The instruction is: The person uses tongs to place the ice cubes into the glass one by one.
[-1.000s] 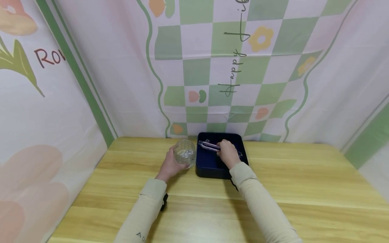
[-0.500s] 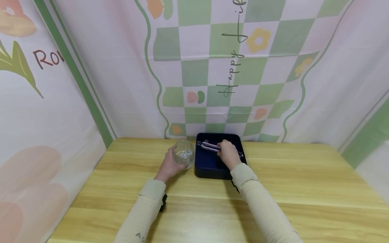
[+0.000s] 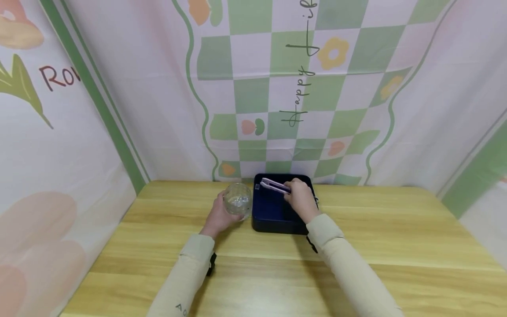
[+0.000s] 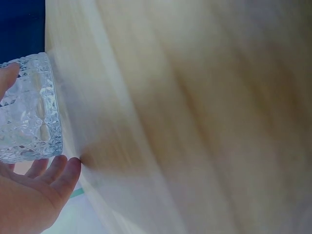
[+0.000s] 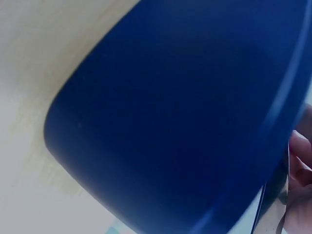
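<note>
My left hand point(image 3: 218, 219) holds a cut-glass tumbler point(image 3: 238, 199) upright at the left side of a dark blue tray point(image 3: 273, 226). Clear, shiny bits show inside the glass. In the left wrist view, the thumb lies on one side of the patterned glass point(image 4: 29, 109) and the fingers on the other. My right hand point(image 3: 302, 201) grips silvery tongs point(image 3: 276, 185) over the tray, their tips pointing left toward its far left corner. A small clear cube point(image 3: 257, 186) sits in that corner. I cannot tell whether the tips hold anything.
The tray and glass are on a wooden table point(image 3: 253, 281). A printed curtain point(image 3: 253, 101) hangs close behind the tray, and another cloth point(image 3: 79, 176) closes off the left side. The tray's raised wall point(image 5: 170, 117) fills most of the right wrist view.
My right hand has lifted and shifted slightly right with the tongs. A second small clear thing near the tips no longer shows on the tray. The left hand keeps its hold on the glass.
</note>
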The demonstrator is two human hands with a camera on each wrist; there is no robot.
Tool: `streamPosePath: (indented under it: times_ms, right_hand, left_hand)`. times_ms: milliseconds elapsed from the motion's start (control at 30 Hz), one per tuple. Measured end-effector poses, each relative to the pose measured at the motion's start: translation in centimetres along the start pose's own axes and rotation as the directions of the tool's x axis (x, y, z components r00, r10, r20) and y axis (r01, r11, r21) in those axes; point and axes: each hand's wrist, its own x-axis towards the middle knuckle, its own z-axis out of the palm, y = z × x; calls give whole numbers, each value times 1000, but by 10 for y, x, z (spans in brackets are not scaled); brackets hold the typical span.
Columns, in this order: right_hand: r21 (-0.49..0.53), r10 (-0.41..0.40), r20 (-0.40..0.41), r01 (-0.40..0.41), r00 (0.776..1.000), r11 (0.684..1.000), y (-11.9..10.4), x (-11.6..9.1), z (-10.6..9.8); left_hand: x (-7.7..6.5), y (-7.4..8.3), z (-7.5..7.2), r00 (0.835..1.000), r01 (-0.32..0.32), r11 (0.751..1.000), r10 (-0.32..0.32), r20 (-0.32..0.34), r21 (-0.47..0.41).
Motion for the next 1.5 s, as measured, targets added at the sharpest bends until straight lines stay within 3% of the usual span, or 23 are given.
streamPosePath:
  times_ms: [200, 533, 900, 1500]
  right_hand:
    - [43, 1, -32, 0, 1000, 999, -3, -2, -7]
    - [118, -83, -130, 99, 988, 988, -22, -8, -16]
    - [157, -141, -79, 152, 987, 976, -49, -18, -18]
    - [136, -161, -9, 161, 987, 978, -49, -24, -9]
  left_hand:
    - [0, -1, 0, 1000, -5, 1000, 5, 1, -1]
    - [1, -2, 0, 1000, -6, 1000, 6, 1, 11]
    - [2, -4, 1, 1000, -22, 1000, 22, -6, 8]
    - [0, -1, -1, 1000, -7, 1000, 7, 6, 14]
